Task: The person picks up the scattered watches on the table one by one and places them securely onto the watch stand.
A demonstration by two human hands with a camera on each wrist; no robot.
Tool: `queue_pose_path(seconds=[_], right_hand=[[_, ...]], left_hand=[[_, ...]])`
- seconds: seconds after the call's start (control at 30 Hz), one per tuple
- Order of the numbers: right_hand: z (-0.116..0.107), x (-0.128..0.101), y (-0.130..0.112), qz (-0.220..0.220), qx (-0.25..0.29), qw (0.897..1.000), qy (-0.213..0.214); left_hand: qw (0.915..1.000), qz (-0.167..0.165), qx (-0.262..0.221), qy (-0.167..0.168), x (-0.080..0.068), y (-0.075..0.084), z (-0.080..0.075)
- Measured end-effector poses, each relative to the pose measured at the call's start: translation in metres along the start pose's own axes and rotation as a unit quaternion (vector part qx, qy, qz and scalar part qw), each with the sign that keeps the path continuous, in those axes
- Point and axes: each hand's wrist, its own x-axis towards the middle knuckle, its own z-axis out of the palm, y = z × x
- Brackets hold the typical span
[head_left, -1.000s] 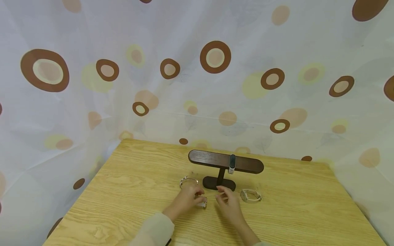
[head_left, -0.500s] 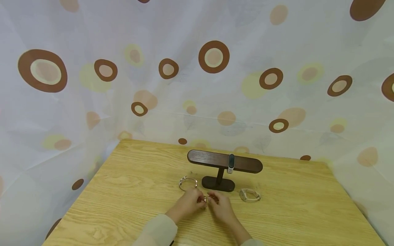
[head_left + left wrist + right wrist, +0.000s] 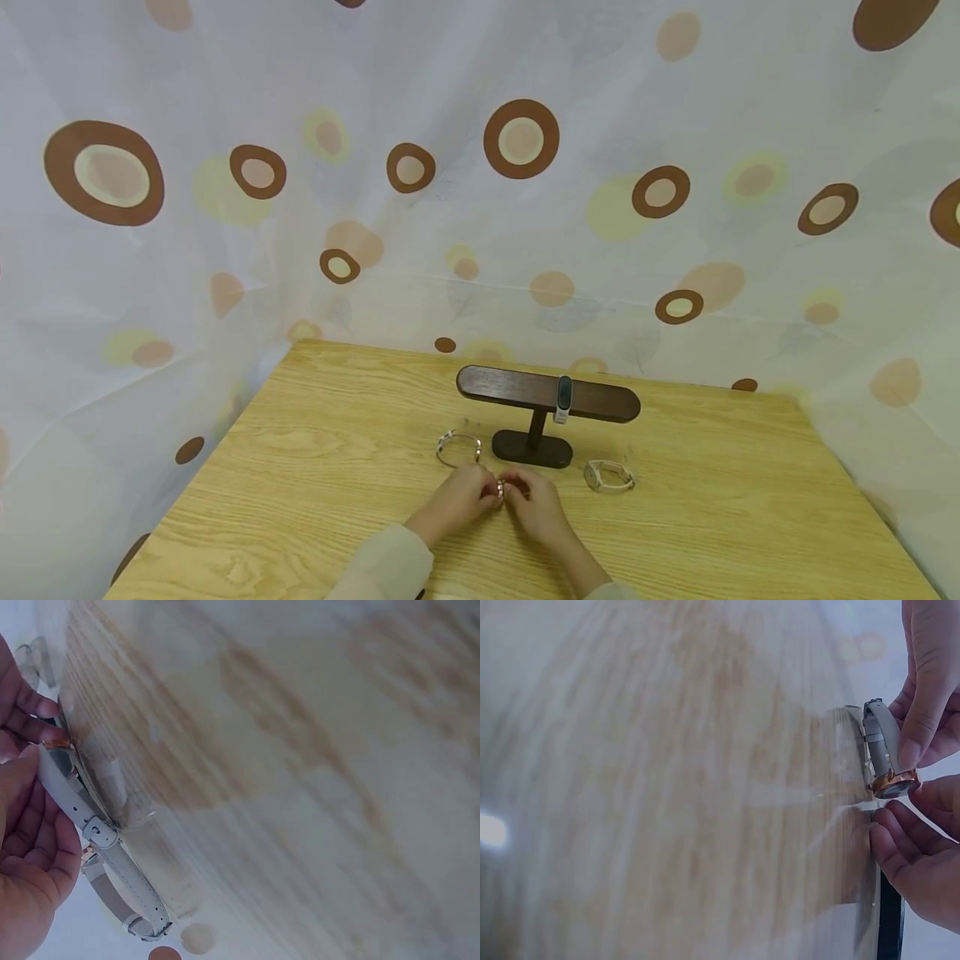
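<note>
Both hands meet over the wooden table (image 3: 300, 475), just in front of the stand. My left hand (image 3: 459, 496) and right hand (image 3: 538, 507) pinch a small watch (image 3: 500, 488) between their fingertips. The right wrist view shows its rose-gold case (image 3: 893, 782) and grey strap (image 3: 880, 739) held by fingers from above and below. In the left wrist view the grey strap with its buckle (image 3: 97, 831) hangs beside my left hand (image 3: 30, 855).
A dark wooden T-shaped stand (image 3: 517, 389) rises behind the hands, with a black band (image 3: 564, 398) hung on its bar. A silver bracelet watch (image 3: 458, 446) lies to its left, a white watch (image 3: 609, 477) to its right. A spotted curtain (image 3: 480, 208) surrounds the table.
My right hand has moved left to meet the left hand. The watch that lay by the left hand is now pinched between both hands.
</note>
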Motion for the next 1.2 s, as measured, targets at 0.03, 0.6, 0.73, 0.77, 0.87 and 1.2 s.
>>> queue_pose_path(seconds=[0.03, 0.6, 0.73, 0.77, 0.87, 1.2], right_hand=[[0.000, 0.000, 0.000, 0.001, 0.003, 1.000, 0.001], [-0.016, 0.001, -0.007, 0.176, 0.315, 0.933, 0.000], [-0.016, 0.000, -0.010, 0.183, 0.310, 0.932, 0.034], [-0.016, -0.001, -0.011, 0.185, 0.315, 0.930, 0.043], [-0.017, 0.000, -0.013, 0.187, 0.332, 0.922, 0.064], [-0.028, 0.000, -0.031, 0.126, 0.341, 0.928, 0.079]], left_hand=[[1.0000, 0.002, -0.002, 0.004, 0.000, 0.000, 0.001], [0.9742, -0.018, -0.201, 0.101, -0.004, 0.001, 0.005], [0.9729, -0.024, -0.210, 0.093, -0.006, 0.002, 0.006], [0.9726, -0.025, -0.212, 0.091, -0.006, 0.002, 0.006], [0.9709, -0.032, -0.220, 0.088, -0.004, 0.003, 0.007], [0.9521, -0.045, -0.276, 0.124, -0.005, 0.007, 0.008]])
